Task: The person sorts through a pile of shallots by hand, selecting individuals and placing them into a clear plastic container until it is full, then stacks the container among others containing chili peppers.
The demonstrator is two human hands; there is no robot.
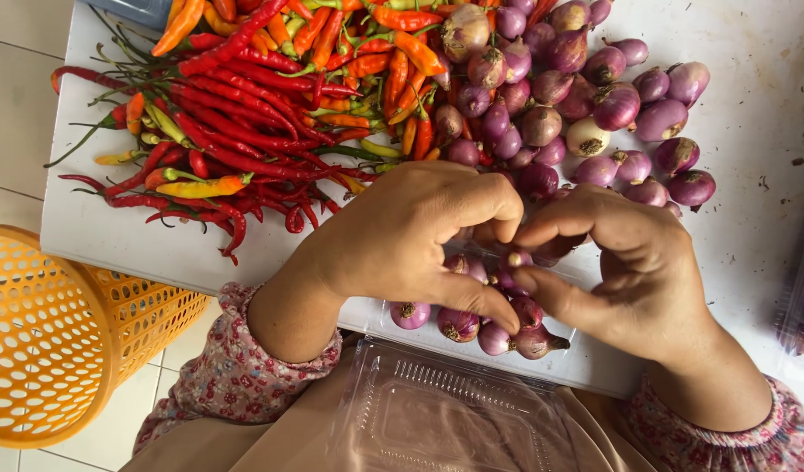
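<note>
My left hand [402, 240] and my right hand [634, 271] meet over a small clear plastic tray [380, 316] at the table's near edge. Both hands pinch one purple shallot [513, 260] between their fingertips. Several more shallots [459, 323] lie in the tray beneath the hands. A heap of loose purple shallots [585, 96] covers the white table [752, 218] just beyond my fingers. One pale, peeled-looking shallot [586, 137] lies among them.
A pile of long red chillies [236, 131] with orange and yellow ones [367, 44] fills the table's left part. An orange perforated basket [52, 341] stands on the tiled floor at left. A clear plastic lid [446, 419] rests on my lap.
</note>
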